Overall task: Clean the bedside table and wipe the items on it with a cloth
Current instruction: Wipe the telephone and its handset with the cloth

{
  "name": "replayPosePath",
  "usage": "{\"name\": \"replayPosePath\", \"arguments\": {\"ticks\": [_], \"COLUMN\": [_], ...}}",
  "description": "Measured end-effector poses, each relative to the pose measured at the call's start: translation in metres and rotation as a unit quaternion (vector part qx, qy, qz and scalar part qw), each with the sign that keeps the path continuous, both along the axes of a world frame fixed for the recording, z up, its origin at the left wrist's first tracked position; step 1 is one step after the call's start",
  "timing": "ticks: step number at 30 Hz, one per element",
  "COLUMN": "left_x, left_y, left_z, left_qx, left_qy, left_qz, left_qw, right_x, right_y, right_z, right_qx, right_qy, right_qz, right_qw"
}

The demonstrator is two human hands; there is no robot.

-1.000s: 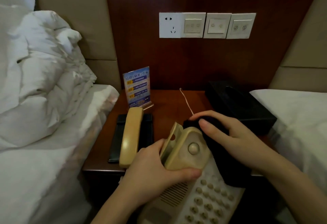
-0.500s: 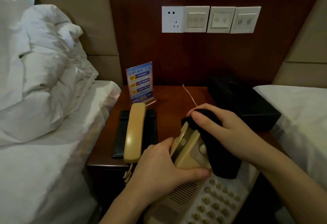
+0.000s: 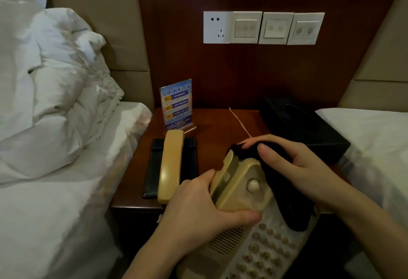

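Note:
My left hand (image 3: 198,210) grips the beige telephone base (image 3: 242,223) by its upper end and holds it tilted up off the bedside table (image 3: 216,133). My right hand (image 3: 293,164) holds a dark cloth (image 3: 291,203) pressed against the top right corner of the base; the cloth hangs down over its right side. The beige handset (image 3: 171,166) lies apart on a black folder (image 3: 154,164) at the table's left. A blue sign card (image 3: 176,104) stands upright at the back left, and a black tissue box (image 3: 302,128) sits at the back right.
White bedding (image 3: 55,102) is heaped on the bed at the left, close to the table edge. Another white bed (image 3: 375,137) borders the right side. A socket and several wall switches (image 3: 262,27) are on the wood panel behind. A thin pale cord (image 3: 239,122) runs across the tabletop.
My right hand slid the cloth up toward the top edge of the phone base, uncovering the round knob again. My left hand keeps the same hold.

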State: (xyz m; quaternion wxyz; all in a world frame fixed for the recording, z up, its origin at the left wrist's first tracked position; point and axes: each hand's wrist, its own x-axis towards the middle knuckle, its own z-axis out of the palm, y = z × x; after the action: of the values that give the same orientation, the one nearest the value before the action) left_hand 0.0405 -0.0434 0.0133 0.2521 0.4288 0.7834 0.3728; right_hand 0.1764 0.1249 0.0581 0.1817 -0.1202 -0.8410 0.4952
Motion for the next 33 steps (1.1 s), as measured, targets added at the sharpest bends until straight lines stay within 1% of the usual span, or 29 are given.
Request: {"name": "replayPosePath", "arguments": {"ticks": [2, 5, 9, 13, 16, 22, 24, 28, 30, 33], "left_x": [-0.003, -0.010, -0.011, 0.000, 0.000, -0.011, -0.013, -0.013, -0.014, -0.011], "left_y": [-0.002, -0.005, -0.006, 0.001, 0.001, -0.006, -0.007, -0.008, -0.009, -0.008], "left_z": [0.001, 0.001, 0.001, -0.002, -0.003, 0.003, 0.005, 0.005, 0.005, 0.003], "left_qx": [0.002, 0.027, 0.037, 0.014, 0.013, 0.037, 0.046, 0.060, 0.067, 0.054], "left_qy": [-0.001, -0.046, -0.071, -0.049, -0.032, -0.067, -0.064, -0.058, -0.062, -0.049], "left_qz": [0.007, 0.033, 0.033, 0.019, 0.024, 0.071, 0.076, 0.088, 0.098, 0.092], "left_qw": [1.000, 0.998, 0.996, 0.999, 0.999, 0.995, 0.994, 0.993, 0.991, 0.993], "right_x": [0.006, 0.016, 0.017, 0.004, -0.001, 0.016, 0.021, 0.026, 0.024, 0.016], "right_y": [0.007, 0.019, 0.016, 0.005, 0.005, 0.020, 0.026, 0.034, 0.034, 0.024], "right_z": [0.002, 0.002, -0.001, -0.002, 0.000, -0.001, -0.004, -0.011, -0.014, -0.013], "right_qx": [-0.017, -0.027, -0.037, 0.004, 0.008, -0.009, -0.017, -0.083, -0.097, -0.064], "right_qy": [-0.013, -0.032, 0.001, 0.022, 0.020, -0.006, -0.016, -0.035, -0.039, -0.033], "right_qz": [0.012, 0.005, -0.012, 0.010, 0.016, -0.019, -0.036, -0.065, -0.081, -0.089], "right_qw": [1.000, 0.999, 0.999, 1.000, 1.000, 1.000, 0.999, 0.994, 0.991, 0.993]}}
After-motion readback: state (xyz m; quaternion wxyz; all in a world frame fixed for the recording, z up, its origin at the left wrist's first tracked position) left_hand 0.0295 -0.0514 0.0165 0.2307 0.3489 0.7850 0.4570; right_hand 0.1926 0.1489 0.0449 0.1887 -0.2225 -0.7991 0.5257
